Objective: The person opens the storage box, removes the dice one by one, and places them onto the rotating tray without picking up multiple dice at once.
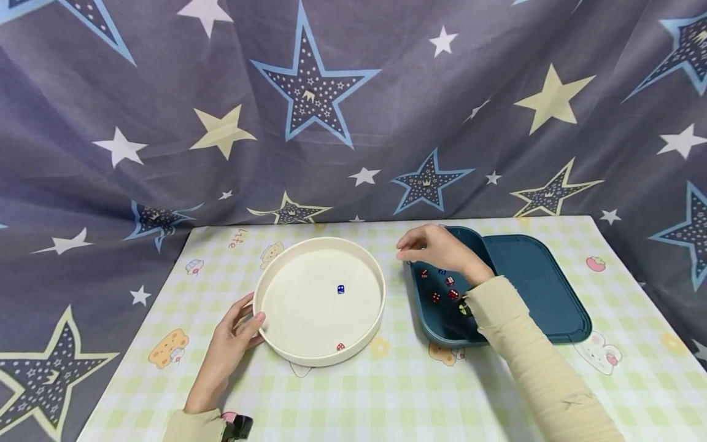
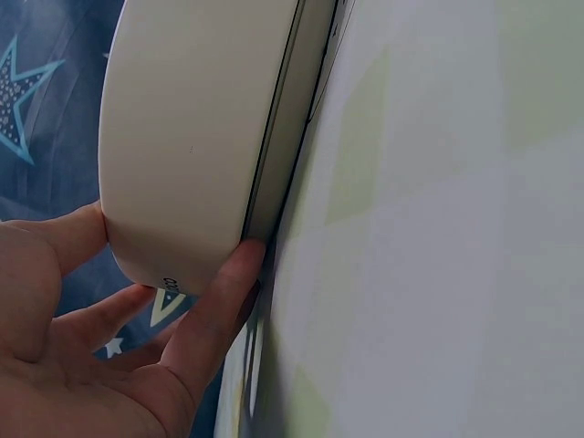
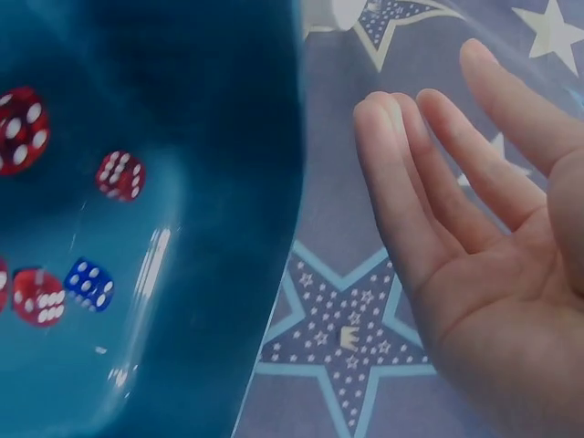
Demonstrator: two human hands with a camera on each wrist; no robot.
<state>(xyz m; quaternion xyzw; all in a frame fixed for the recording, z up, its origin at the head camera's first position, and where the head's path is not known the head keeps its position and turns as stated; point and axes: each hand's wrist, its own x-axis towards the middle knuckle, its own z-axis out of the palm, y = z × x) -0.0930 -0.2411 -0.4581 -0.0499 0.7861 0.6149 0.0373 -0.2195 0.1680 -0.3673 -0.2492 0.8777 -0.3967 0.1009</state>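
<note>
A round cream tray (image 1: 301,307) lies on the left part of the table, with a blue die (image 1: 340,289) and a red die (image 1: 340,347) inside. My left hand (image 1: 234,336) grips its left side, the thumb at the rim and fingers against the wall and lower edge. Over the far left edge of a teal box (image 1: 428,322) hovers my right hand (image 1: 439,248), its fingers extended and loosely bent with nothing between them. Several red dice (image 3: 120,175) and a blue die (image 3: 88,285) lie in the box. The right forearm hides part of the box.
Joined to the teal box on its right is a flat teal lid (image 1: 533,282). A checked cloth (image 1: 353,399) covers the table. Behind it hangs a grey curtain (image 1: 386,123) with stars. A strip of table separates tray and box.
</note>
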